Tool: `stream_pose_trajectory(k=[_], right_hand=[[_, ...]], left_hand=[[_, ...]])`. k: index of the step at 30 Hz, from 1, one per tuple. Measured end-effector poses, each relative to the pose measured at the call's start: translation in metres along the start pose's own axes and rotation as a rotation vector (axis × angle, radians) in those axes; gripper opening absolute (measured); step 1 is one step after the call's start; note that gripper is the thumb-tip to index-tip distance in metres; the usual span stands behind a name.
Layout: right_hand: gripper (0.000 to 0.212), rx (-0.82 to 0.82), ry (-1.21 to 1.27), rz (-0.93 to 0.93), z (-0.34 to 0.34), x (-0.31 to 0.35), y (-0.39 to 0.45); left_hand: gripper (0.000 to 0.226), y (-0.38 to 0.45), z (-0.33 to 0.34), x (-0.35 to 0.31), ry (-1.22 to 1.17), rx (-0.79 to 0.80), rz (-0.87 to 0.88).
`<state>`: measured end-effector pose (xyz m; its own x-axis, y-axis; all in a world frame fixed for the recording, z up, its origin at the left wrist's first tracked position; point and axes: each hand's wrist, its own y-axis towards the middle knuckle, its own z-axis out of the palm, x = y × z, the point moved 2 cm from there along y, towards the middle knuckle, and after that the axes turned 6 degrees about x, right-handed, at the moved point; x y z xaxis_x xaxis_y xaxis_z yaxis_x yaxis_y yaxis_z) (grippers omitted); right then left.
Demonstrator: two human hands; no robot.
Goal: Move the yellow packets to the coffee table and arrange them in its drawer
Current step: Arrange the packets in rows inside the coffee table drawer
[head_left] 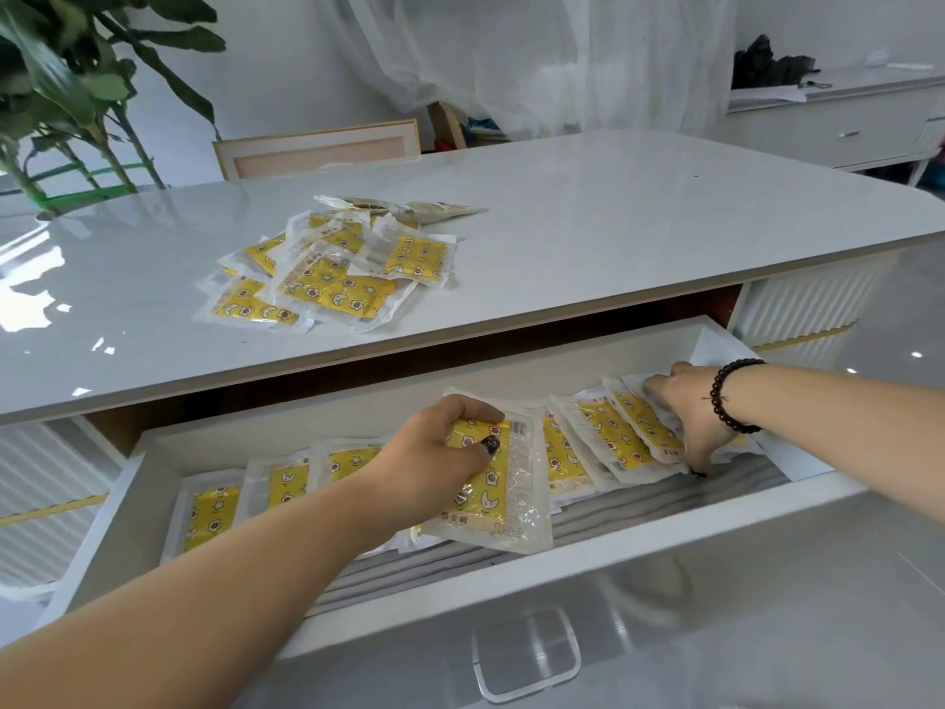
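Observation:
The coffee table's white drawer [562, 568] stands pulled out below the grey tabletop [639, 222]. Several yellow packets lie in a row inside it, overlapping. My left hand [440, 447] grips one yellow packet [491, 493] by its top edge in the middle of the drawer. My right hand [685, 406], with a black bead bracelet at the wrist, pinches the rightmost packets [629, 427] of the row, thumb at their lower edge. A loose pile of yellow packets [327, 278] lies on the tabletop, left of centre.
A clear handle [526, 657] sits on the drawer front. A potted plant [76, 94] stands at the far left, a chair back [317, 148] behind the table, and a white sideboard [844, 125] at the far right. Grey lining covers the drawer's front strip.

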<state>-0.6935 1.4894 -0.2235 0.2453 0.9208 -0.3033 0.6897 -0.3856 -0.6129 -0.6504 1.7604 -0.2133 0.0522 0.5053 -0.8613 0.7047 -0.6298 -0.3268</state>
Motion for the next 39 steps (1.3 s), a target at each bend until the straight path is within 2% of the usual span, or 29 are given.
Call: stream_pose_trajectory(k=[4,7,10,12,13,15,18,21,24,27,30,32,35,36,39], right_hand=[[0.11,0.019,0.008,0.04,-0.003,0.003,-0.012],[0.109,0.004,0.05,0.054,-0.011,0.006,-0.032],[0.091,0.032,0.102,-0.007,-0.024,0.018,-0.056],[0.072,-0.01,0.205,-0.098,-0.038,0.031,-0.076],[0.061,-0.043,0.309,-0.16,-0.047,0.04,-0.087],[0.042,-0.047,0.673,-0.301,-0.063,0.064,-0.106],[0.026,0.079,1.247,-0.484,-0.084,0.107,-0.133],[0.012,0.008,1.465,-0.576,-0.102,0.15,-0.148],[0.004,-0.04,1.604,-0.622,-0.111,0.192,-0.15],[0.005,0.018,1.643,-0.629,-0.107,0.223,-0.149],[0.009,0.087,1.586,-0.627,-0.099,0.242,-0.139],[0.01,0.107,1.545,-0.614,-0.094,0.247,-0.13],[0.009,0.116,1.482,-0.541,-0.086,0.257,-0.11],[0.015,0.113,1.457,-0.513,-0.083,0.263,-0.105],[0.053,0.071,1.363,-0.46,-0.077,0.281,-0.08]], left_hand=[[0.029,-0.003,-0.003,0.0,0.014,-0.031,0.009],[0.032,-0.01,-0.006,-0.007,0.032,-0.065,0.033],[0.036,-0.021,-0.008,-0.018,0.058,-0.074,0.055],[0.037,-0.033,-0.013,-0.026,0.059,-0.075,0.07],[0.038,-0.039,-0.019,-0.032,0.057,-0.089,0.083],[0.038,-0.05,-0.034,-0.042,0.031,-0.153,0.102],[0.038,-0.067,-0.062,-0.053,-0.077,-0.26,0.105],[0.036,-0.084,-0.09,-0.048,-0.111,-0.388,0.096],[0.037,-0.105,-0.116,-0.034,-0.128,-0.448,0.08],[0.032,-0.119,-0.134,-0.019,-0.168,-0.44,0.036],[0.025,-0.128,-0.141,0.0,-0.167,-0.381,-0.086],[0.032,-0.132,-0.139,0.016,-0.181,-0.329,-0.201],[0.055,-0.132,-0.136,0.039,-0.314,-0.264,-0.292],[0.061,-0.13,-0.137,0.046,-0.352,-0.252,-0.302],[0.072,-0.121,-0.145,0.063,-0.319,-0.255,-0.31]])
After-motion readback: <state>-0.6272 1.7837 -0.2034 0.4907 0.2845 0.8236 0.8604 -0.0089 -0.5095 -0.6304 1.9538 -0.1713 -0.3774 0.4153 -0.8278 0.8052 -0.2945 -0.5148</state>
